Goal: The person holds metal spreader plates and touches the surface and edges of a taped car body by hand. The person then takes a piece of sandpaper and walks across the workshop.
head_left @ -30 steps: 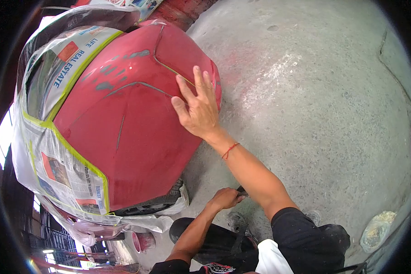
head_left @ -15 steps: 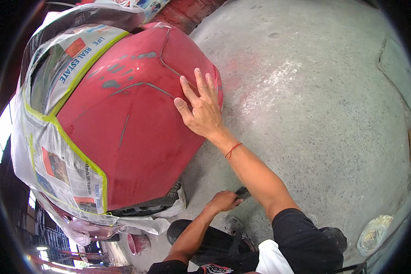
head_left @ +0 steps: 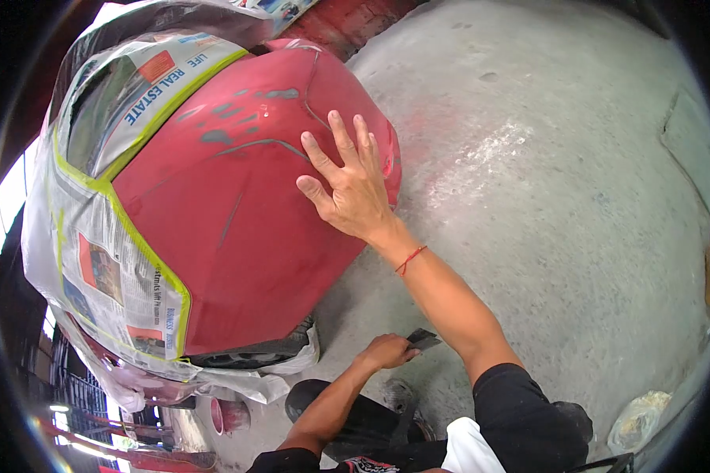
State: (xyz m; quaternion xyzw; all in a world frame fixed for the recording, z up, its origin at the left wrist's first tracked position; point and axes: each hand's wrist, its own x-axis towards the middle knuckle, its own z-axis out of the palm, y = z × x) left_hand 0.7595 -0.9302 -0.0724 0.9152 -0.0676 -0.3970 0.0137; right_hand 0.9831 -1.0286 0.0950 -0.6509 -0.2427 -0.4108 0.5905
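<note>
A red car body panel (head_left: 213,252) with grey patches and lines fills the left half of the view. My right hand (head_left: 355,189), fingers spread and palm down, is at the panel's right part; whether the palm touches it cannot be told. No object shows in that hand. Lower down, my left hand (head_left: 386,351) is closed around a dark, flat-ended tool (head_left: 424,339), held over the floor near my knee. Newspaper (head_left: 146,102) and plastic sheeting (head_left: 43,244), edged with yellow-green tape (head_left: 185,87), border the panel on the left.
Under the panel's lower edge a dark tyre (head_left: 292,344) shows. A reddish bucket (head_left: 230,415) stands at the lower left. Grey concrete floor (head_left: 560,236) spans the right side, with a clear plastic bag (head_left: 639,422) at the lower right.
The view has shifted, with the car appearing slightly further right. My right hand's fingers are spread a bit wider, and more of the tool in my left hand shows.
</note>
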